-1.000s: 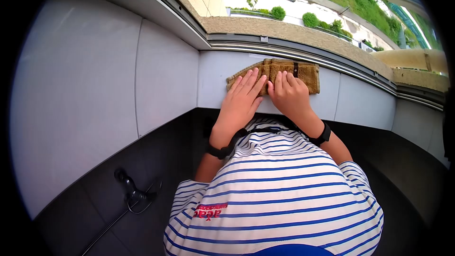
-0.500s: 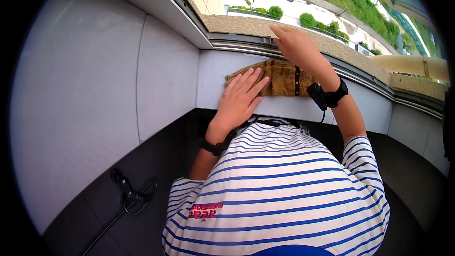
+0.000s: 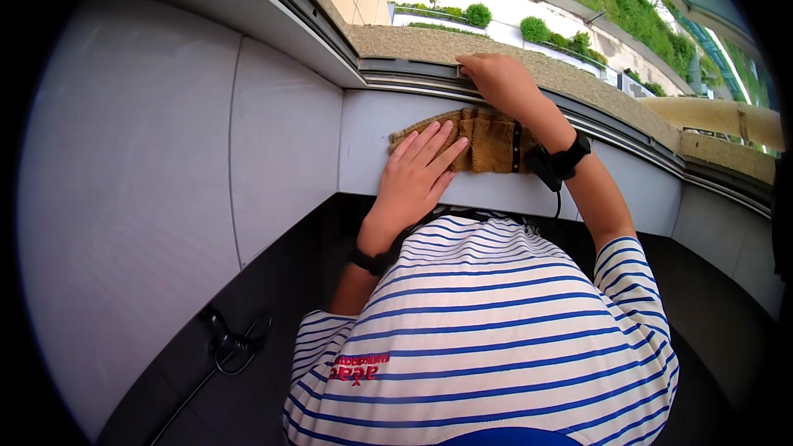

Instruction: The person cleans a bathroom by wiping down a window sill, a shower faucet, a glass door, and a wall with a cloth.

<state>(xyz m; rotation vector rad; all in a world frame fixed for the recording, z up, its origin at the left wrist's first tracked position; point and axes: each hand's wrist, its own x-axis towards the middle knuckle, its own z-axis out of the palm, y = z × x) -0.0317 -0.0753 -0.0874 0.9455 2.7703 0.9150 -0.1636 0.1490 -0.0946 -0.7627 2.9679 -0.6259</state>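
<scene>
A brown cloth [image 3: 491, 144] with a dark dotted strip lies folded on the pale window sill [image 3: 363, 144]. My left hand [image 3: 415, 173] rests flat on its left part, fingers spread. Beyond the cloth, my right hand [image 3: 500, 83] is at the window track [image 3: 405, 74], its fingers curled at a small catch on the rail. What lies between those fingers is too small to make out. The black band and box on my right wrist [image 3: 557, 161] hang over the cloth's right end.
Grey panels [image 3: 157, 132] stand on the left. Outside the rail runs a rough stone ledge [image 3: 603, 83], with shrubs, pavement and grass far below. A black fixture with a cable [image 3: 227, 339] is at the lower left.
My right hand has left the cloth and reached forward to the window track, where its fingers have closed. My left hand has stayed on the cloth.
</scene>
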